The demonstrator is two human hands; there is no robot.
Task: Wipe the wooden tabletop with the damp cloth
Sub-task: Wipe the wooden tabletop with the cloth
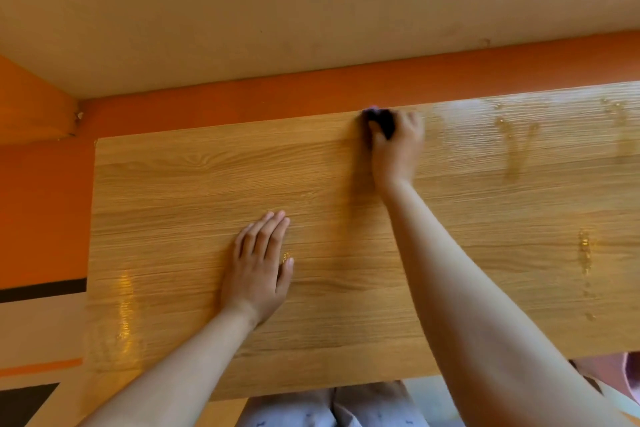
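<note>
Cloth: the dark damp cloth [381, 121] sits bunched at the far edge of the wooden tabletop [194, 184], just beside the orange wall band [277, 94]. Only a small part of it shows past the fingers.
Right hand: the right hand [396, 146] has its fingers curled over the cloth and presses it to the wood, with the arm stretched right across the table.
Left hand: the left hand [258, 274] lies palm down with straight, closed fingers and holds nothing. It looks like a brace for the long reach.
Surface: wet streaks [516, 146] and a sheen lie to the right of the cloth, and beads of water [585, 253] stand nearer the right side. The middle-left looks dry.
Step in hand: probably a pass along the far edge, heading left.
Doing it well: spread the cloth flatter under the palm so that more of it touches the wood. Run long strokes with the grain and overlap each one with the last. Go back over the beads so that no pools are left, and lift the bracing hand to wipe under it.
Risk: the cloth may slip off the back edge by the wall.
</note>
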